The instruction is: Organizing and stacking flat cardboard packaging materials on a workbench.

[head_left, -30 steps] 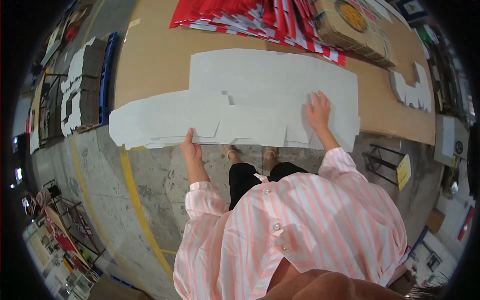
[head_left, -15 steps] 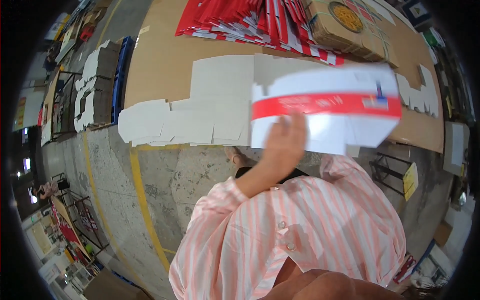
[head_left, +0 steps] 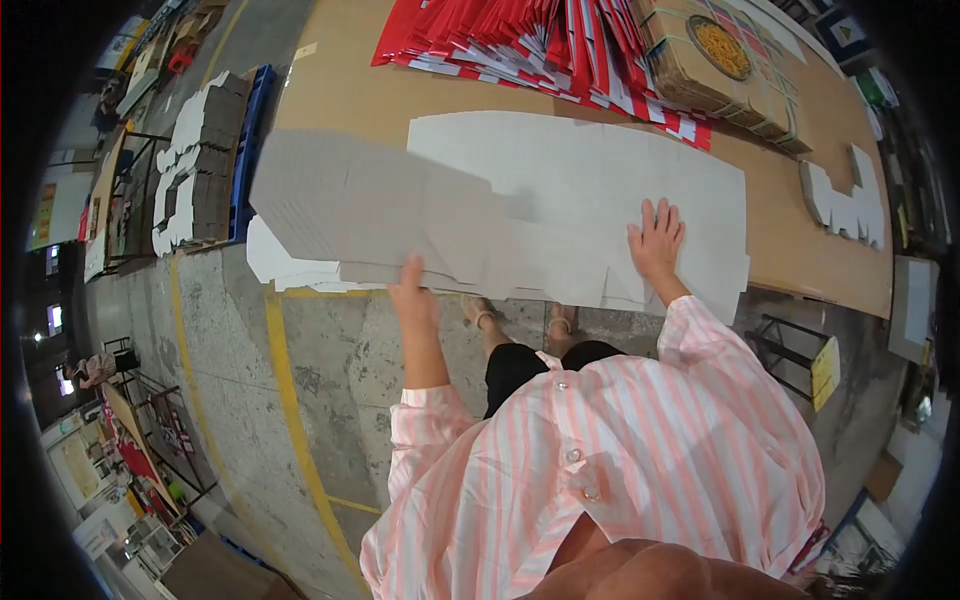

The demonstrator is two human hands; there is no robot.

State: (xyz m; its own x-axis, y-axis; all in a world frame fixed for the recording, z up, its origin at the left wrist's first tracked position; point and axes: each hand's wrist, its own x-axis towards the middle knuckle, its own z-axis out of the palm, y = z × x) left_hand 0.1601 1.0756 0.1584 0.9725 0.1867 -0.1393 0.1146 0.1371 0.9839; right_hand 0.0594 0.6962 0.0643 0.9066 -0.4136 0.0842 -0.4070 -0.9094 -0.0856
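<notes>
A flat, pale grey cardboard box blank (head_left: 580, 190) lies plain side up along the table's near edge. At its left, a grey cardboard flap (head_left: 370, 205) is blurred by motion and raised over the pieces beneath. My left hand (head_left: 413, 295) grips the near edge of this flap, its thumb on top and the other fingers mostly hidden. My right hand (head_left: 657, 240) presses flat on the right part of the blank, fingers stretched out. White cardboard edges (head_left: 290, 262) stick out under the flap at the left.
Red-and-white folded packages (head_left: 540, 50) are piled at the table's far side, beside a strapped brown carton (head_left: 720, 60). Cut white cardboard pieces (head_left: 840, 205) lie at the right. Stacked blanks (head_left: 200, 160) stand on a blue pallet (head_left: 252, 150) left of the table. A dark metal stand (head_left: 790, 350) is near right.
The white panel with a red band no longer shows; plain grey cardboard faces up. My left hand has moved left to the flap. My right hand, hidden before, now lies on the blank.
</notes>
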